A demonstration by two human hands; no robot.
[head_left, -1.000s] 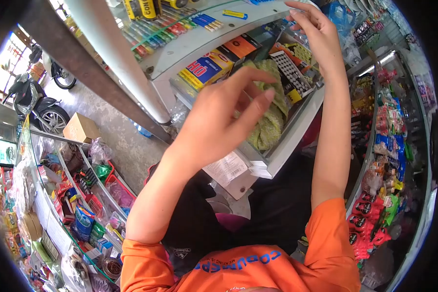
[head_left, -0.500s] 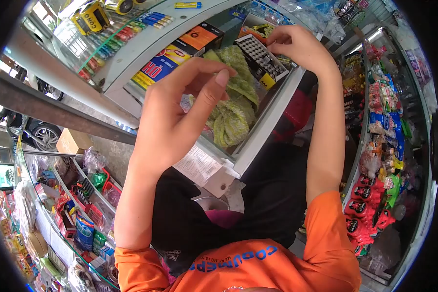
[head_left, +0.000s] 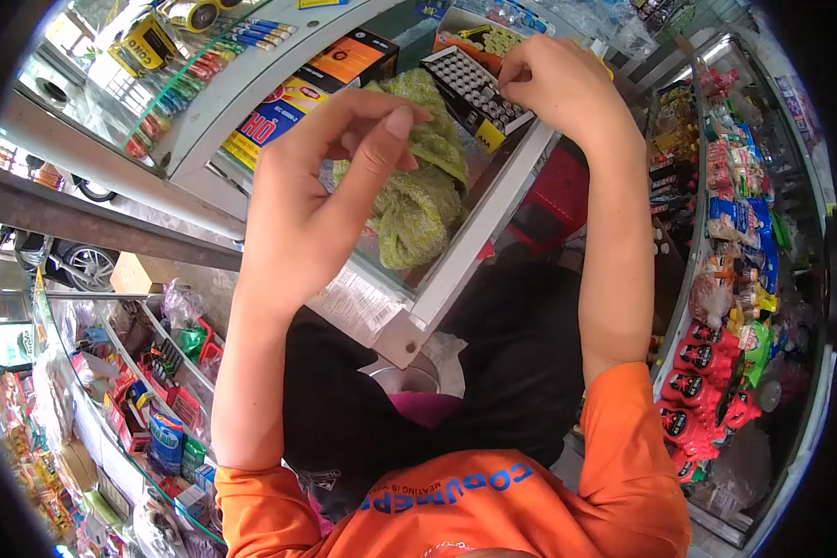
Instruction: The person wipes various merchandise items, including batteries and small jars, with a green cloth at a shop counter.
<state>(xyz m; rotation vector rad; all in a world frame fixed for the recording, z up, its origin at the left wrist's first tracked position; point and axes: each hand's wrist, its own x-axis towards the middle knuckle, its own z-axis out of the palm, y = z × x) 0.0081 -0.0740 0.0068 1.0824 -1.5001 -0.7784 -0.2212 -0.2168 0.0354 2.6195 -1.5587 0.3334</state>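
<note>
My left hand (head_left: 302, 200) is in front of a crumpled green knitted cloth (head_left: 421, 209) in an open glass-sided drawer (head_left: 482, 228). Its thumb and index finger come together in a pinch, and what they hold, if anything, cannot be made out. Over the far right part of a black-and-yellow box of small AAA batteries (head_left: 474, 93), my right hand (head_left: 563, 88) has its fingers bent together. Its fingertips are at the batteries' tops, and any item between them is hidden. Beyond it stands an orange box with yellow-topped batteries (head_left: 484, 39).
Left of the cloth are a blue-and-yellow carton (head_left: 272, 116) and a black-and-orange carton (head_left: 353, 58). Pens (head_left: 260, 35) and yellow tape rolls (head_left: 138, 45) sit behind glass. A showcase of packaged goods (head_left: 739, 223) stands at right, with stocked shelves (head_left: 163, 437) at lower left.
The drawer and its contents appear farther left and slightly higher in view. More of the yellow-topped batteries shows. Both hands appear a little farther left, with fingers in much the same pose.
</note>
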